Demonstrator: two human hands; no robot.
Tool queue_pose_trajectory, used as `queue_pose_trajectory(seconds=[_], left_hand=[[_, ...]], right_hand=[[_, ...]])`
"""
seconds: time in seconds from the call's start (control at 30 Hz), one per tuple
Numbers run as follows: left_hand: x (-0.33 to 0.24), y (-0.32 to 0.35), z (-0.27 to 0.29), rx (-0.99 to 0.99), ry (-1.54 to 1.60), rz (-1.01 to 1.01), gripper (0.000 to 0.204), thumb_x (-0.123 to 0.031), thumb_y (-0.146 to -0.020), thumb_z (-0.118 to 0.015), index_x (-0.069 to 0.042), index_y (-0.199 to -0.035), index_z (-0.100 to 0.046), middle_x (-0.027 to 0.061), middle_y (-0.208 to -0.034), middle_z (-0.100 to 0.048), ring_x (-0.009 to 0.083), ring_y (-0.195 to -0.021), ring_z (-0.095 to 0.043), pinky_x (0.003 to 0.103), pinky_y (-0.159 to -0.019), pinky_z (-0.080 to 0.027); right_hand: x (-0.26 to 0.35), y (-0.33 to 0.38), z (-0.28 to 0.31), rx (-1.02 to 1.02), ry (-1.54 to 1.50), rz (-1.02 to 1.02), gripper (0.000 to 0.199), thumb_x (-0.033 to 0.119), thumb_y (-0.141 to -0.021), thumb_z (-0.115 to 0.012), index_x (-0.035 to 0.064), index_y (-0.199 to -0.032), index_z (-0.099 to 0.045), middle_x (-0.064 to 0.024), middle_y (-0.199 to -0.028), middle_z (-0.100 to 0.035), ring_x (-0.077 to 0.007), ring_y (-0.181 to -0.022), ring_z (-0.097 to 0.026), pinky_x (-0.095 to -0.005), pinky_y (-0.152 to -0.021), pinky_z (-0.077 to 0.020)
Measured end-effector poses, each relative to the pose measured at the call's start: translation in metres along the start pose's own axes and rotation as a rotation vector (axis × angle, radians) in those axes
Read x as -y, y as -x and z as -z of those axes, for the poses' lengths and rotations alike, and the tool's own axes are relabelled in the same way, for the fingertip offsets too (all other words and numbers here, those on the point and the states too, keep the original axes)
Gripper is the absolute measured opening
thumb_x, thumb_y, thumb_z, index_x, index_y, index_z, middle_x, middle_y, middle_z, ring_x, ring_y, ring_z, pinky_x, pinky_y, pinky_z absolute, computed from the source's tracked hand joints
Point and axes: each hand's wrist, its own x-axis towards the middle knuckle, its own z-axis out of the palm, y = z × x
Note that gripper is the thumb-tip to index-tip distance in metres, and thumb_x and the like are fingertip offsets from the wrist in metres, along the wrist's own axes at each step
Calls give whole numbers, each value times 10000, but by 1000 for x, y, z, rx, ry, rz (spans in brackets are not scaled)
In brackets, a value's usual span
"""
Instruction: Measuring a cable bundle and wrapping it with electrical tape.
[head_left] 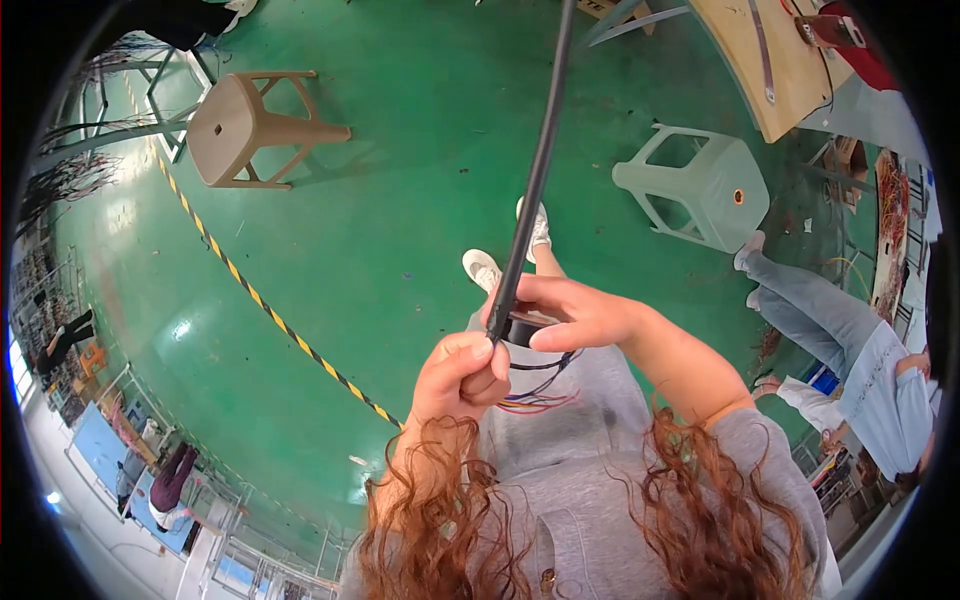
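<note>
A long black cable (541, 160) runs from the top of the head view down to my hands in front of my lap. My left hand (462, 376) is closed, its thumb and fingers pinching the cable near its lower end. My right hand (580, 312) curls round a roll of black tape (527, 329) right beside the cable, its fingers reaching behind the cable. Below the hands hang thin loose wires (540, 402), black, red and yellow among them. The fingers partly hide where tape and cable meet.
A beige stool (228, 130) stands at the far left and a pale green stool (715, 190) at the right. Yellow-black tape (262, 300) crosses the green floor. A wooden-topped table (780, 60) is at the upper right. A person in light blue (880, 400) is to my right.
</note>
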Motion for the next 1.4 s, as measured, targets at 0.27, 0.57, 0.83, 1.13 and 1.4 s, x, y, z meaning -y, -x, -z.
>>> queue_pose_trajectory(seconds=[0.27,0.57,0.83,1.13,1.4], left_hand=[[-4,3,5,-186,-302,-103,251,-203,-873,-569,19,-770,-627,-60,-486,-348,41,-417,-254,231,-412,-174],[5,2,-16,-430,-1302,-469,119,-143,-821,-626,-52,-744,-621,30,-519,-488,143,-448,-484,283,-443,-371],[10,-1,-15,-381,-1375,-599,125,-157,-815,-626,-45,-759,-626,64,-540,-518,164,-445,-490,305,-436,-375],[7,3,-24,-220,-469,-13,325,-263,-851,-577,44,-757,-631,-44,-506,-368,38,-464,-274,237,-465,-214],[-1,9,-37,-176,-343,57,386,-316,-832,-590,49,-707,-599,-47,-501,-360,34,-428,-245,230,-432,-167]], right_hand=[[9,23,-8,-315,-528,-107,536,373,-753,-562,8,-1134,-468,-45,-994,-507,-115,-862,-455,-254,-791,-364],[46,24,-37,-501,-259,-8,516,396,-744,-629,31,-1052,-436,-112,-1074,-525,-176,-1021,-491,-317,-919,-367],[59,20,-20,-338,153,-72,443,372,-872,-564,22,-1131,-482,-61,-1007,-564,-126,-880,-495,-285,-801,-406],[-4,-21,9,50,-477,291,669,285,-750,-675,-8,-1295,-421,-212,-1347,-393,-277,-1270,-382,-398,-1045,-271],[-14,-41,28,424,-173,297,540,109,-776,-668,17,-1269,-469,-168,-1250,-441,-285,-1189,-417,-400,-1001,-327]])
